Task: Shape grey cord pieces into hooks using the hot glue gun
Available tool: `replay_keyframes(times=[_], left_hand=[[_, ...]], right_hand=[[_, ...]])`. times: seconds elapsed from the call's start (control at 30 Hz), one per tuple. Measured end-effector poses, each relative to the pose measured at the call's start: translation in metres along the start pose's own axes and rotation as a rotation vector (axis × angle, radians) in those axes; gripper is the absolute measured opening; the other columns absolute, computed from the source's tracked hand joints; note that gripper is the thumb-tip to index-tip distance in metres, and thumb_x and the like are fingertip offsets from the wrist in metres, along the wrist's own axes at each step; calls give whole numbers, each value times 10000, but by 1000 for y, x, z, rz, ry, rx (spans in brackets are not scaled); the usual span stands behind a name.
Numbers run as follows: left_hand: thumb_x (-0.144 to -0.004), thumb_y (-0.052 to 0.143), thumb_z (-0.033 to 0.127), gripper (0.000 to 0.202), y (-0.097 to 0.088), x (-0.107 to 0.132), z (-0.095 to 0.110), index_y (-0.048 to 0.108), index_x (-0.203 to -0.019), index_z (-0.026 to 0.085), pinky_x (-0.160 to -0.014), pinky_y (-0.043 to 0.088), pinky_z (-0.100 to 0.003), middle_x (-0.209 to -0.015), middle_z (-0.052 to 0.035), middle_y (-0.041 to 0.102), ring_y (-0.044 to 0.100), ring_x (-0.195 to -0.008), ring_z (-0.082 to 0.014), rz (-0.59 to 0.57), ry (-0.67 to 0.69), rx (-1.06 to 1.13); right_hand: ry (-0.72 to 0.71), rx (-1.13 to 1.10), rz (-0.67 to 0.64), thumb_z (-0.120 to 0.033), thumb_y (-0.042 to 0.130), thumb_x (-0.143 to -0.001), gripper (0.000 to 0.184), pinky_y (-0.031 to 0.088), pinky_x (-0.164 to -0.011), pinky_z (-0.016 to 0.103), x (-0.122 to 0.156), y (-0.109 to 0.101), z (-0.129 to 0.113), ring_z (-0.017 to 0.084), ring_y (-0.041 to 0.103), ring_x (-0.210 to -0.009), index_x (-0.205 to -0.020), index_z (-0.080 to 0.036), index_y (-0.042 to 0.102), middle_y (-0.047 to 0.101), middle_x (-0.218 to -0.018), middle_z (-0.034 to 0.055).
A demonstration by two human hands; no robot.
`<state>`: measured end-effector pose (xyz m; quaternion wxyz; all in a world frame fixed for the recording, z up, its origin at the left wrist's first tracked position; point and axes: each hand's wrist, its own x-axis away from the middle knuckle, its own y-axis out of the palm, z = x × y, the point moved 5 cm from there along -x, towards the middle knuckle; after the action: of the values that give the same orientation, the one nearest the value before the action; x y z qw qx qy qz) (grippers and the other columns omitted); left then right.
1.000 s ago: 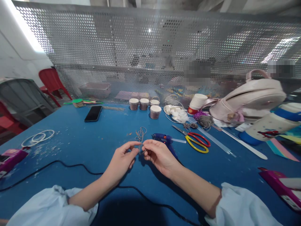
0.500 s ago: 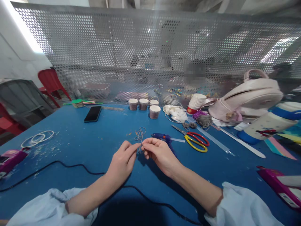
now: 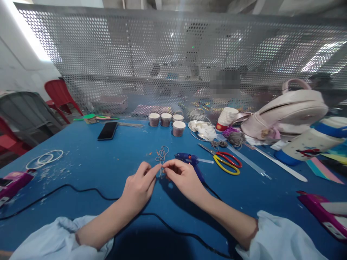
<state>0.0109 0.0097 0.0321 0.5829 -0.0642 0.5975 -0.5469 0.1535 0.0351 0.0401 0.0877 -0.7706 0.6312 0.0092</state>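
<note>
Both hands meet fingertip to fingertip over the middle of the blue table (image 3: 89, 169). A thin grey yarn (image 3: 162, 153) lies in loose loops just beyond them and runs in between the fingertips. My left hand (image 3: 139, 184) is closed, its thumb and forefinger pinching the yarn. From the other side my right hand (image 3: 184, 178) pinches the yarn too, fingers curled; the exact spot of its grip is partly hidden. Right behind my right hand lies a blue glue gun (image 3: 187, 157) with a clear stick in its back end.
Scissors (image 3: 225, 162) with red and yellow handles lie to the right. Paper-wrapped cups (image 3: 179, 129), a phone (image 3: 107, 130), grey yarn balls (image 3: 236, 139) and a pink bag (image 3: 284, 112) stand farther back. A black cable (image 3: 89, 189) crosses the front. Purple tools (image 3: 322, 213) lie at both sides.
My right hand has turned slightly and its fingers have drawn in closer to the left fingertips. The yarn loops stay in nearly the same place.
</note>
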Motion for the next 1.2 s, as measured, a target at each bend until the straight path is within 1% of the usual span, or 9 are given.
replay_keyframes(times=[0.13,0.27,0.37,0.43,0.57,0.7,0.8,1.03,1.2], left_hand=[[-900,390,200,325,-1,-2,0,615,-1135,212,-593,457,-192,-808,-41,509,537,-678,-119,3,-24,60],[-901,388,190,324,-1,-2,0,613,-1134,194,-560,447,-183,-808,-44,519,541,-654,-112,-1,2,-2],[-898,387,183,328,-2,-2,2,617,-1131,200,-494,421,-172,-794,-41,531,536,-596,-103,2,50,-109],[-896,389,173,329,-2,-1,5,623,-1125,197,-460,405,-173,-783,-41,534,530,-556,-98,16,102,-181],[-890,411,155,309,-6,-2,11,629,-1108,184,-454,415,-189,-767,-39,532,531,-528,-99,71,174,-240],[-875,470,169,261,-11,-3,12,622,-1088,166,-518,457,-201,-782,-40,538,559,-580,-107,106,156,-165],[-876,472,148,241,-12,-3,12,611,-1073,142,-565,473,-204,-790,-44,552,571,-613,-108,129,145,-110],[-866,501,132,219,-10,-3,10,585,-1067,112,-611,482,-217,-802,-48,573,581,-650,-118,144,111,-51],[-861,498,121,144,-12,-4,11,593,-969,121,-621,481,-223,-798,-50,567,578,-669,-125,143,91,-17]], right_hand=[[-14,-9,-16,-214,579,-763,55,388,-569,246,1,2,1,112,503,-595,-806,-207,613,556,-641,-36],[6,-71,-13,-226,585,-764,63,395,-571,245,2,3,2,106,503,-589,-786,-211,528,555,-660,-38],[8,-50,-11,-228,574,-773,87,386,-554,237,3,3,-1,103,486,-588,-778,-208,489,533,-656,-36],[-22,1,-15,-220,561,-780,77,386,-555,232,4,2,-5,102,479,-599,-779,-202,487,511,-659,-37],[-101,81,-33,-192,537,-787,50,406,-594,236,6,3,-11,101,487,-635,-792,-195,487,501,-694,-34],[-115,91,-39,-188,527,-792,46,416,-609,238,7,4,-11,101,494,-652,-811,-194,486,509,-714,-32],[-112,101,-40,-195,527,-792,47,418,-605,239,8,5,-10,102,497,-648,-807,-195,483,513,-711,-31],[-69,85,-21,-218,544,-781,80,418,-594,247,9,5,-9,107,507,-635,-788,-198,466,526,-697,-28],[-32,53,-25,-234,547,-780,95,414,-591,254,9,6,-6,118,533,-646,-787,-203,457,565,-708,-18]])
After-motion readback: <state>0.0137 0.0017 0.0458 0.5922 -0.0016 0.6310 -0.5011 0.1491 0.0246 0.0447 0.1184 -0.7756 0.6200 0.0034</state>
